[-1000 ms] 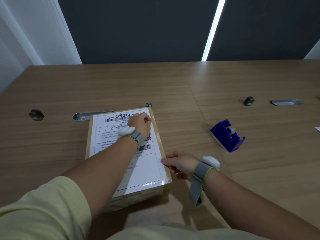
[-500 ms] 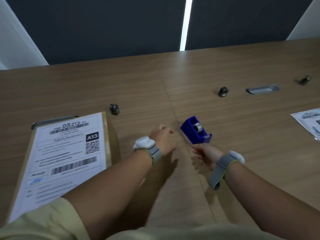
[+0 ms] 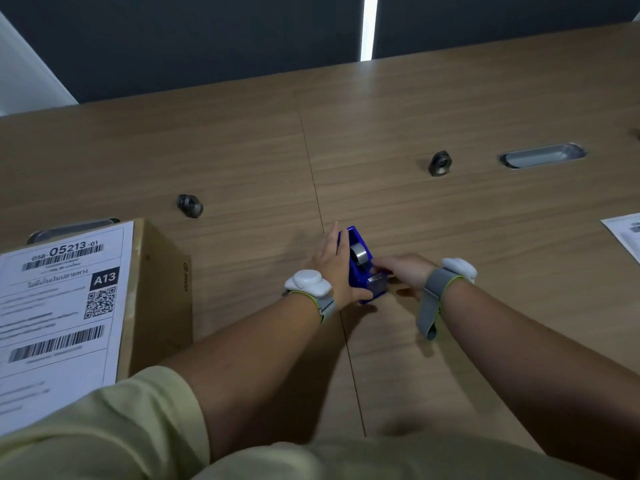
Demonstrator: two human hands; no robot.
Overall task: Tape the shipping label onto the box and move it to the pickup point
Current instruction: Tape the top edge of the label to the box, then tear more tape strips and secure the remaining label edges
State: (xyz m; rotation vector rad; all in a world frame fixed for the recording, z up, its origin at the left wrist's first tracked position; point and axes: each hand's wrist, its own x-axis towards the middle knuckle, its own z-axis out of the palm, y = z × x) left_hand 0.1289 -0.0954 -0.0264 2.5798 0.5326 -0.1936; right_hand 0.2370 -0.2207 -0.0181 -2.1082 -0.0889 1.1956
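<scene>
left hand (image 3: pixel 334 268), right hand (image 3: pixel 405 273), on dispenser (image 3: pixel 359 259) (blue)

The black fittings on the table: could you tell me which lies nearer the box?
The left fitting, beyond the box's far corner; the other fitting sits far right, beside a metal slot.

The box (image 3: pixel 156 289) is placed at the left of the worktop (image 3: pixel 450 220), with the shipping label (image 3: pixel 59 306) flat on its top. A slot (image 3: pixel 72 228) is seen just behind the box, and a round fitting (image 3: pixel 189 206) behind its right corner. The tape dispenser (image 3: pixel 360 261) stands near the middle, well apart from the box. It is held from its left side by the left hand (image 3: pixel 332 268); the right hand (image 3: pixel 405 271) is at its right, the fingers (image 3: pixel 381 263) seemingly touching its near end. Further right and behind, a second fitting (image 3: pixel 440 163) and a second slot (image 3: pixel 542 155) are set side by side. A sheet (image 3: pixel 623 233) lies at the right edge.
</scene>
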